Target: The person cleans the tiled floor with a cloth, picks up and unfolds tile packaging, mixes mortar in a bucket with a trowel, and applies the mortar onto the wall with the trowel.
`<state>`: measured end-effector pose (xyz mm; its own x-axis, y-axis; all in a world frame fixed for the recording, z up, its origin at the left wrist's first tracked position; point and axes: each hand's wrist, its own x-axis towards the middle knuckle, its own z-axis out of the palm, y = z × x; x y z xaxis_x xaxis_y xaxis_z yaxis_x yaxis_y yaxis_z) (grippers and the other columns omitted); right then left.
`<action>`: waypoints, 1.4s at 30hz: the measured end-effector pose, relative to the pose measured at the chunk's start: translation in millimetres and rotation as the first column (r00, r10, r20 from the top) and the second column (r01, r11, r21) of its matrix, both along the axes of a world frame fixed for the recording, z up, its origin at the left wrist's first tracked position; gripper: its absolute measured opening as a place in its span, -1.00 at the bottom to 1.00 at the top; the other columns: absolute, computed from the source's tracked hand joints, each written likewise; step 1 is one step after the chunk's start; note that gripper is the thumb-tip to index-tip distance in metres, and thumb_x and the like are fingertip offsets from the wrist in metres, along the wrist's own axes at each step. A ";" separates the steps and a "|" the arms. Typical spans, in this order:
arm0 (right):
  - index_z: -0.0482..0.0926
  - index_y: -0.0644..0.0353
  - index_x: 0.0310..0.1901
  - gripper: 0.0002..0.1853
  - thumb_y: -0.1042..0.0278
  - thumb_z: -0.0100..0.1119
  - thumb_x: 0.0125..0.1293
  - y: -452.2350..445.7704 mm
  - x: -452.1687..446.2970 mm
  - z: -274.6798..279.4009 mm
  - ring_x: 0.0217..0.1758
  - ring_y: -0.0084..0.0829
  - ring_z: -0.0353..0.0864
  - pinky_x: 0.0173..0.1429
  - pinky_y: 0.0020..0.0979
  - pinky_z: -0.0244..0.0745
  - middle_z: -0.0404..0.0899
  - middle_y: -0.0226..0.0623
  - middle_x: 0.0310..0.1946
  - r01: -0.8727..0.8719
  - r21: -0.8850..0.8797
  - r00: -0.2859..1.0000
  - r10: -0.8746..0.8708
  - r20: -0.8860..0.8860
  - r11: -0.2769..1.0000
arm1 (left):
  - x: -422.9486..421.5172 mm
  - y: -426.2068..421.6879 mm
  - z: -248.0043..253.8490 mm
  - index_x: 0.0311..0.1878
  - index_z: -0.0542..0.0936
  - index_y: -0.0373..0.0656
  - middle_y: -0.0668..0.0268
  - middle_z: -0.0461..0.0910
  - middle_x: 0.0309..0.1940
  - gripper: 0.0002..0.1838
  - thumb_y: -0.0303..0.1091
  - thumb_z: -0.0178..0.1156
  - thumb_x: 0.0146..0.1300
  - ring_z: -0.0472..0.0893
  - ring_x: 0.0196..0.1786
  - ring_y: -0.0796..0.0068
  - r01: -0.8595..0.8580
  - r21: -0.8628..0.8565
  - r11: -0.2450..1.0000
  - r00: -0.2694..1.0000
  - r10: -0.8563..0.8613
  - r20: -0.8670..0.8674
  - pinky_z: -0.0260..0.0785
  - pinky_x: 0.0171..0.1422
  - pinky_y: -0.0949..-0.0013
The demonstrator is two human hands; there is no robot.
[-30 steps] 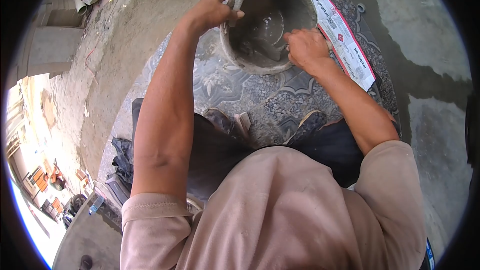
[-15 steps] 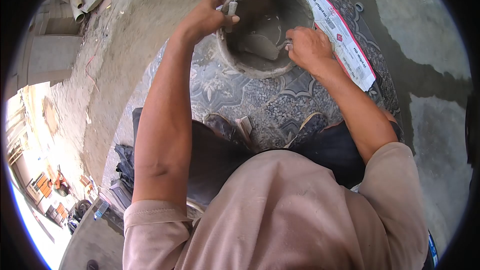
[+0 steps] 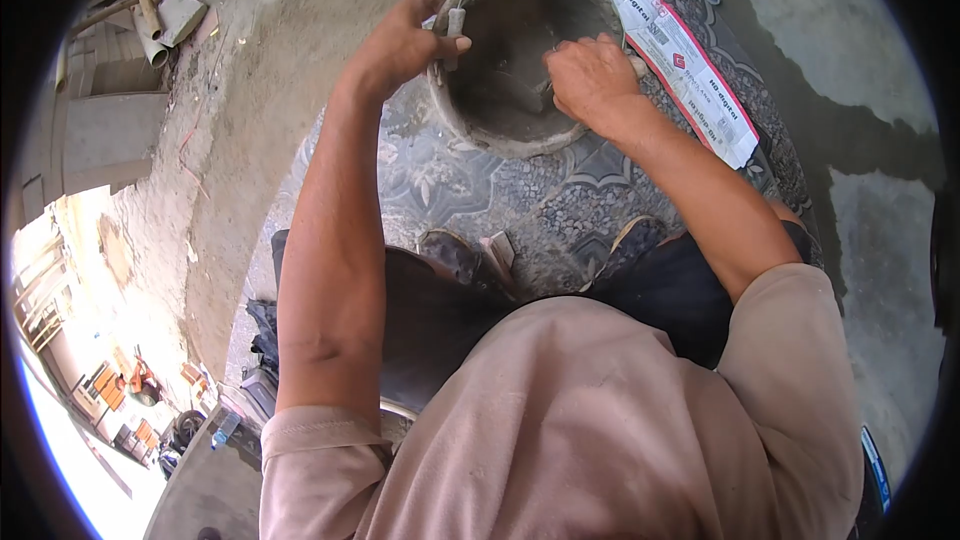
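A round bucket (image 3: 478,125) with a grey wet mix inside stands on the patterned tiles. At its left rim, my left hand (image 3: 405,45) is closed on the edge, with the thumb beside the pale grip of the wire handle (image 3: 455,32). Over the bucket's right side, my right hand (image 3: 595,80) is closed round a trowel; its end shows past the outer side of the fist. The trowel's blade (image 3: 528,92) lies low in the bucket, coated in mix and hard to make out.
A flattened white and red printed carton (image 3: 685,70) lies right of the bucket. Two shoes (image 3: 450,252) and a small block (image 3: 498,252) are on the tiles (image 3: 560,195) below it. Pipes and scraps (image 3: 180,15) are piled at the upper left.
My right hand has moved slightly left and up over the bucket, and the trowel blade, plainer half a second ago, is now mostly obscured. My left hand stays on the rim.
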<state>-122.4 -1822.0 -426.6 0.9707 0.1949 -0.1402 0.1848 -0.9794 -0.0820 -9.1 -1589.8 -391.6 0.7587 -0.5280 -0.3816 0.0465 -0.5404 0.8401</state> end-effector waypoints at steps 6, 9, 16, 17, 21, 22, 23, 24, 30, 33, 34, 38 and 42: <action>0.76 0.13 -0.34 -0.84 0.42 0.22 0.06 -14.5 -6.4 21.4 -0.21 -0.06 0.76 0.02 -0.13 0.53 0.74 -0.04 -0.35 0.139 0.125 0.975 -0.113 -0.190 0.982 | -2.9 1.3 5.9 0.11 0.50 -0.16 0.35 0.60 -0.22 -0.57 -0.36 0.39 0.21 0.58 -0.22 0.48 -0.013 -0.014 1.000 1.000 0.013 -0.015 0.37 -0.20 0.36; 0.76 0.07 -0.04 -0.69 0.27 0.34 0.16 -13.2 2.0 25.8 -0.03 -0.11 0.73 0.17 -0.09 0.51 0.75 -0.16 -0.23 0.214 0.026 0.926 -0.195 -0.324 0.976 | -5.0 -1.1 9.0 0.12 0.50 -0.15 0.35 0.60 -0.20 -0.57 -0.38 0.39 0.20 0.58 -0.21 0.47 -0.009 0.023 1.000 1.000 0.009 0.012 0.37 -0.20 0.36; 0.76 0.12 -0.22 -0.80 0.34 0.23 0.14 7.4 0.3 -2.7 0.00 -0.12 0.72 0.08 -0.09 0.52 0.75 -0.12 -0.24 0.006 0.083 1.000 -0.004 -0.024 0.997 | -7.6 -3.0 4.4 0.11 0.51 -0.12 0.37 0.62 -0.25 -0.56 -0.38 0.41 0.18 0.58 -0.23 0.49 0.008 -0.006 1.000 1.000 -0.009 -0.021 0.35 -0.19 0.37; 0.76 0.12 -0.18 -0.77 0.30 0.25 0.14 2.0 -3.0 -2.1 0.01 -0.09 0.72 0.12 -0.08 0.51 0.75 -0.10 -0.21 0.101 0.155 0.989 -0.083 -0.120 0.983 | -8.5 -1.2 5.7 0.12 0.51 -0.11 0.38 0.62 -0.26 -0.56 -0.38 0.41 0.18 0.58 -0.23 0.49 0.024 -0.013 1.000 0.999 -0.024 -0.028 0.35 -0.18 0.37; 0.76 0.05 -0.05 -0.68 0.23 0.32 0.14 -20.1 -9.2 15.5 0.05 -0.04 0.70 0.22 -0.07 0.50 0.75 -0.11 -0.14 0.327 0.235 0.907 -0.234 -0.351 0.915 | -8.4 1.5 3.7 0.11 0.51 -0.11 0.38 0.62 -0.25 -0.57 -0.39 0.40 0.18 0.58 -0.22 0.50 -0.007 -0.009 1.000 1.000 0.006 -0.016 0.35 -0.19 0.37; 0.75 0.03 -0.04 -0.68 0.24 0.33 0.14 -22.0 -9.8 16.5 0.05 -0.06 0.70 0.21 -0.07 0.50 0.76 -0.13 -0.13 0.376 0.218 0.888 -0.283 -0.364 0.901 | -8.2 1.2 3.8 0.11 0.51 -0.11 0.38 0.62 -0.24 -0.57 -0.39 0.40 0.18 0.59 -0.22 0.50 -0.013 -0.021 1.000 1.000 0.012 -0.027 0.35 -0.20 0.37; 0.75 0.03 -0.04 -0.68 0.24 0.33 0.14 -21.6 -10.6 15.3 0.05 -0.06 0.70 0.21 -0.07 0.50 0.76 -0.13 -0.13 0.376 0.217 0.888 -0.283 -0.363 0.901 | -8.0 0.8 4.2 0.11 0.51 -0.12 0.37 0.62 -0.23 -0.57 -0.39 0.39 0.18 0.59 -0.22 0.50 -0.017 -0.032 0.999 0.999 0.015 -0.038 0.35 -0.20 0.37; 0.75 0.04 -0.05 -0.69 0.27 0.32 0.14 -20.8 -12.6 10.9 0.06 -0.08 0.70 0.22 -0.08 0.48 0.75 -0.15 -0.14 0.346 0.192 0.906 -0.275 -0.321 0.918 | -7.9 0.0 4.6 0.11 0.51 -0.12 0.37 0.62 -0.23 -0.57 -0.39 0.39 0.18 0.59 -0.22 0.50 -0.014 -0.034 0.999 0.999 0.013 -0.036 0.35 -0.20 0.37; 0.74 0.07 -0.08 -0.70 0.38 0.26 0.12 -5.8 -29.0 -30.8 0.02 -0.15 0.70 0.27 -0.11 0.44 0.73 -0.17 -0.18 0.068 0.071 0.996 -0.064 -0.057 0.995 | -9.3 -2.6 5.1 0.14 0.50 -0.13 0.35 0.61 -0.18 -0.55 -0.38 0.40 0.20 0.60 -0.20 0.47 -0.018 -0.045 0.999 0.999 0.016 -0.046 0.37 -0.19 0.36; 0.74 0.09 -0.07 -0.72 0.34 0.27 0.17 -4.2 -35.8 -28.7 0.04 -0.14 0.70 0.26 -0.08 0.44 0.74 -0.15 -0.15 0.124 0.158 0.985 -0.102 -0.139 0.980 | -8.2 -1.0 1.9 0.14 0.50 -0.16 0.34 0.61 -0.17 -0.55 -0.40 0.39 0.20 0.60 -0.17 0.45 -0.011 -0.051 0.999 0.999 0.009 -0.040 0.41 -0.16 0.33; 0.73 0.10 -0.05 -0.72 0.30 0.28 0.19 -4.8 -36.1 -26.0 0.04 -0.12 0.70 0.24 -0.07 0.46 0.74 -0.13 -0.14 0.171 0.209 0.977 -0.137 -0.164 0.963 | -7.3 -2.8 3.0 0.14 0.50 -0.17 0.34 0.62 -0.17 -0.55 -0.40 0.40 0.20 0.60 -0.17 0.44 -0.028 -0.047 0.998 0.999 0.026 -0.041 0.43 -0.14 0.32; 0.73 0.08 -0.04 -0.67 0.17 0.37 0.18 -3.6 -44.6 -7.7 0.05 0.02 0.66 0.17 -0.07 0.50 0.73 -0.10 -0.11 0.404 0.301 0.900 -0.314 -0.303 0.864 | -8.0 -9.9 5.3 0.13 0.50 -0.19 0.31 0.63 -0.17 -0.56 -0.43 0.41 0.20 0.62 -0.17 0.42 -0.051 -0.069 0.996 0.997 0.047 -0.065 0.47 -0.14 0.28; 0.74 0.04 -0.05 -0.66 0.13 0.41 0.15 -12.1 -52.2 -11.1 0.01 0.00 0.69 0.10 -0.12 0.54 0.74 -0.11 -0.16 0.431 0.335 0.892 -0.339 -0.301 0.838 | -3.0 -13.1 -3.7 0.10 0.51 -0.17 0.30 0.64 -0.17 -0.59 -0.43 0.40 0.20 0.64 -0.19 0.41 -0.061 -0.073 0.995 0.996 0.057 -0.065 0.50 -0.17 0.24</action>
